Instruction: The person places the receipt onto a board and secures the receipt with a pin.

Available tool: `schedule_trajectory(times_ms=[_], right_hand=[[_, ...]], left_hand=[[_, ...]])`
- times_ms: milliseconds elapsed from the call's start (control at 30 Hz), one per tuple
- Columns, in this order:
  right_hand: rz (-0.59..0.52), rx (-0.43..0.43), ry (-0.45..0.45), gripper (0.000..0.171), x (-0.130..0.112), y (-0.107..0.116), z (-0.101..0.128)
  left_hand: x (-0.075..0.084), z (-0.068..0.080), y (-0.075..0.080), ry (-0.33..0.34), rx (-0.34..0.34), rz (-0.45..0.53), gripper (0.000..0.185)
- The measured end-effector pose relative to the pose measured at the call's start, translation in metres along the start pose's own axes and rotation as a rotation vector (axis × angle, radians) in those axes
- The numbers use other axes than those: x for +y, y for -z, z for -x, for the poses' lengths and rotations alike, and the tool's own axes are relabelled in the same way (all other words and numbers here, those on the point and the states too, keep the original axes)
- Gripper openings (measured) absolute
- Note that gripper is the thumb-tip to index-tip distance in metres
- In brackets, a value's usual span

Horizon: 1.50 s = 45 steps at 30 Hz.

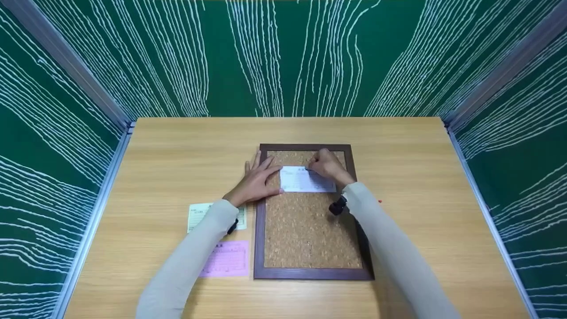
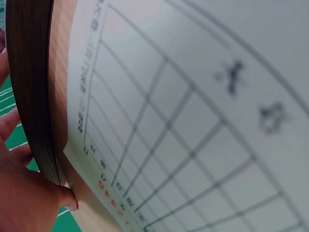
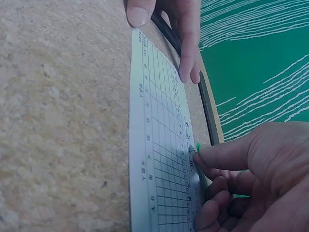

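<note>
Nearest the bottom of the head view we had a pink slip (image 1: 226, 259) lying on the wooden table (image 1: 421, 186), and just above it a pale green slip (image 1: 198, 213) half under our left sleeve, both left of the cork board (image 1: 305, 235) with its dark frame.

Further up, in the upper half of the board, sat the white form (image 1: 305, 179), long axis running left to right across the picture. Our left hand (image 1: 257, 179) lay flat with fingers spread and straight, straddling the frame's left rail, fingertips pressing the form's left end. In the right wrist view those fingers (image 3: 186, 43) showed at the top, holding the sheet down.

Our right hand (image 1: 327, 165) was at the form's top edge, right of centre, fingers curled and pinching a small green pushpin (image 3: 197, 147) right against the paper. So the pin sat directly above the form's upper edge, and the right hand was the nearer one.

Beyond that, only the green patterned walls (image 1: 283, 57).
</note>
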State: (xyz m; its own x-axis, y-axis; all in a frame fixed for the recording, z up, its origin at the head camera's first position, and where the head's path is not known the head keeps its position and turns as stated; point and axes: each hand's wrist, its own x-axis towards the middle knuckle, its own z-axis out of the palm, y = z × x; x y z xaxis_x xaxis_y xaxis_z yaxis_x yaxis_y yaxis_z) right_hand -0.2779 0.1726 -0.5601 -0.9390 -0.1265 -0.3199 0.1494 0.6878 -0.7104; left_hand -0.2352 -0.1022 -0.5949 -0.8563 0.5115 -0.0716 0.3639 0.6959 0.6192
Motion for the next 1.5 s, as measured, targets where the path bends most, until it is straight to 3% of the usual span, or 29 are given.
schedule_trajectory(times_ms=[367,733,1500], right_hand=[[0.001,-0.042,0.028,0.034,0.005,0.000,-0.009],[0.077,-0.022,-0.017,0.037,-0.008,-0.002,-0.002],[0.073,0.000,-0.020,0.041,-0.005,-0.005,0.002]], left_hand=[[0.000,0.001,0.002,0.004,0.000,-0.012,0.084],[-0.002,0.001,0.001,-0.005,0.012,-0.005,0.084],[-0.003,0.000,-0.002,0.002,-0.001,0.006,0.082]])
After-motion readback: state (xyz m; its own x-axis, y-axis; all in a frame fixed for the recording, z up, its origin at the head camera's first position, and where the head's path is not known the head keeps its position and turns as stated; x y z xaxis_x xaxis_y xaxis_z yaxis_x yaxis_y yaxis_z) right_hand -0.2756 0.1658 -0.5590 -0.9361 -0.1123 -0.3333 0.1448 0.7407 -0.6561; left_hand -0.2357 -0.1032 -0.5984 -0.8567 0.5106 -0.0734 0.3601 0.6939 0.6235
